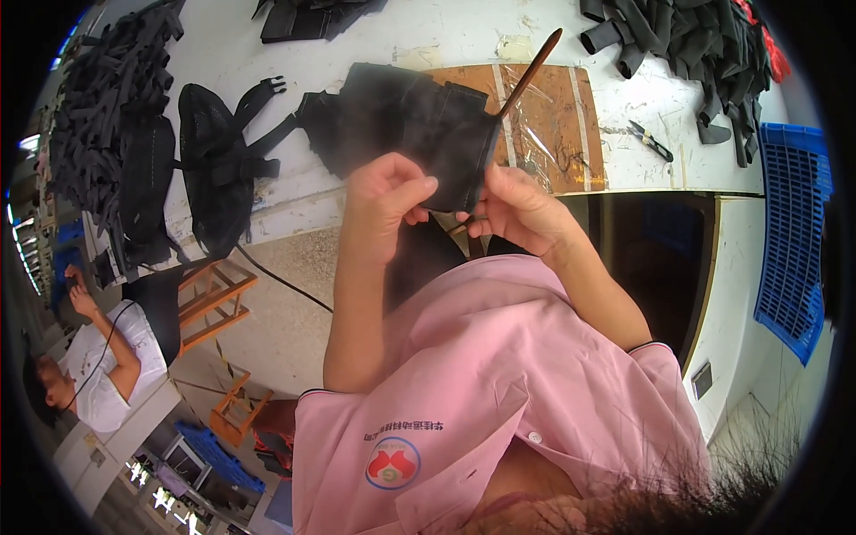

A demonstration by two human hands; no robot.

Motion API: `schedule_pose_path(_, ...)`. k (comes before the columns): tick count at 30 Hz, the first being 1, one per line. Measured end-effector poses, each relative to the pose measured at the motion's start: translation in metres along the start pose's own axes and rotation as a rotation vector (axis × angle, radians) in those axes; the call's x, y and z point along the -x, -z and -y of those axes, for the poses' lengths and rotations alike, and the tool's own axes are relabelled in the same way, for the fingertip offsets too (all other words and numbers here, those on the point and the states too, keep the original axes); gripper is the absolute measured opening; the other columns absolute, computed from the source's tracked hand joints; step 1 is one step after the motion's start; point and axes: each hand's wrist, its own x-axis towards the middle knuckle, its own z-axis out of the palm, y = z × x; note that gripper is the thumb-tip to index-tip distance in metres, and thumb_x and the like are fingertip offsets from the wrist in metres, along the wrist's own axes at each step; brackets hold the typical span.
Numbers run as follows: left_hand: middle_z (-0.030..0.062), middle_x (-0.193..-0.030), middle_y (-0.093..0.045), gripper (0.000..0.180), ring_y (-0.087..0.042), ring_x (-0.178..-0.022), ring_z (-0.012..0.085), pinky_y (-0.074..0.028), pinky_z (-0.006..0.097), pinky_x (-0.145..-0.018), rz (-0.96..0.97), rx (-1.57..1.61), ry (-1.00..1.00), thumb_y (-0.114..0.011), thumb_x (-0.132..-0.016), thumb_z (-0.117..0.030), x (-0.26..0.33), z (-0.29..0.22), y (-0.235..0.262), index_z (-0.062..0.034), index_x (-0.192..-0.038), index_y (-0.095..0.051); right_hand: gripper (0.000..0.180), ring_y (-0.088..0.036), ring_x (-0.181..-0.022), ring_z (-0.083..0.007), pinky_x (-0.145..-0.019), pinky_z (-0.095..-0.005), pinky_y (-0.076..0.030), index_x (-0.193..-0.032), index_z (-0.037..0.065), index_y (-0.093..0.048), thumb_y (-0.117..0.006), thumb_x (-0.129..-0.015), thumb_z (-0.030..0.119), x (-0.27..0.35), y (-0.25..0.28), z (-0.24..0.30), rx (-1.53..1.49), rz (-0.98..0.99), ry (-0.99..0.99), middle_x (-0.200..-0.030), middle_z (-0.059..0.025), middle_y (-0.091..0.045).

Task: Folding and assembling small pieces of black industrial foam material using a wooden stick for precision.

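I hold a black fabric piece (459, 169) at the table's near edge, and its far part lies over the tabletop. My left hand (385, 201) is closed, with thumb and curled fingers at the piece's lower left edge. My right hand (524, 207) pinches its lower right corner between thumb and fingers. A slim dark-brown stick (532, 69) slants up and away from the piece's right edge. Whether it runs inside that edge or behind it I cannot tell. Left of the piece lies a black padded pouch (212, 174) with straps and a buckle.
A brown taped board (571, 134) lies under the work, with thread snips (651, 141) beside it. Black strips (107, 116) heap at left, black fabric tubes (687, 45) at far right. A blue crate (789, 241) stands right. Wooden stools (214, 308) and a seated co-worker (111, 357) are left.
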Motion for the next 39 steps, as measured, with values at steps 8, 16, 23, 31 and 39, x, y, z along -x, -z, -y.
schedule_pose_path(8,-0.0046,-0.056,-0.047,0.014,-0.040,-0.049,-0.0006,-0.030,0.015,-0.044,0.043,-0.622,-0.308,-0.058,-0.072,0.002,0.009,-0.015,-0.005,-0.0040,-0.063,-0.048,0.027,-0.055,-0.070,-0.0095,-0.055,-0.0227,-0.045,-0.087,0.007,-0.056,-0.064,-0.077,0.030,0.005,-0.020,0.010,0.057,0.159,-0.056,-0.078,-0.0014,-0.058)
schedule_pose_path(16,0.0014,-0.071,-0.056,0.011,-0.047,-0.056,0.0050,-0.035,0.016,-0.051,-0.049,-0.045,-0.225,-0.059,-0.076,-0.008,0.018,-0.007,-0.010,-0.0019,-0.084,-0.054,0.013,-0.052,-0.053,-0.0085,-0.045,-0.0196,-0.044,-0.085,0.003,-0.058,-0.061,-0.079,0.015,-0.002,-0.029,-0.002,-0.102,-0.042,0.060,-0.071,-0.0038,-0.059)
schedule_pose_path(23,0.0047,-0.077,-0.057,0.019,-0.050,-0.059,0.0076,-0.037,0.018,-0.053,-0.004,0.041,-0.214,-0.058,-0.075,-0.005,0.033,0.003,-0.021,0.0004,-0.092,-0.053,0.015,-0.052,-0.051,-0.0089,-0.043,-0.0196,-0.044,-0.079,0.001,-0.057,-0.059,-0.081,0.016,-0.005,-0.027,-0.003,-0.089,-0.055,0.090,-0.067,-0.0049,-0.058)
schedule_pose_path(31,0.0046,-0.068,-0.059,0.005,-0.049,-0.053,0.0062,-0.038,0.016,-0.051,-0.067,0.055,-0.130,-0.060,-0.075,-0.001,0.033,0.003,-0.020,0.0008,-0.079,-0.057,0.018,-0.052,-0.049,-0.0116,-0.042,-0.0247,-0.042,-0.079,0.004,-0.057,-0.056,-0.084,0.021,-0.005,-0.028,-0.002,-0.238,-0.038,0.035,-0.066,-0.0036,-0.058)
schedule_pose_path(39,0.0029,-0.067,-0.058,0.006,-0.049,-0.055,0.0053,-0.038,0.016,-0.051,-0.062,-0.023,-0.174,-0.063,-0.074,-0.002,0.033,0.000,-0.012,0.0003,-0.078,-0.059,0.032,-0.053,-0.058,-0.0170,-0.049,-0.0284,-0.041,-0.074,0.000,-0.055,-0.063,-0.076,0.030,0.016,-0.016,0.006,1.430,-0.525,0.616,-0.072,-0.0085,-0.053)
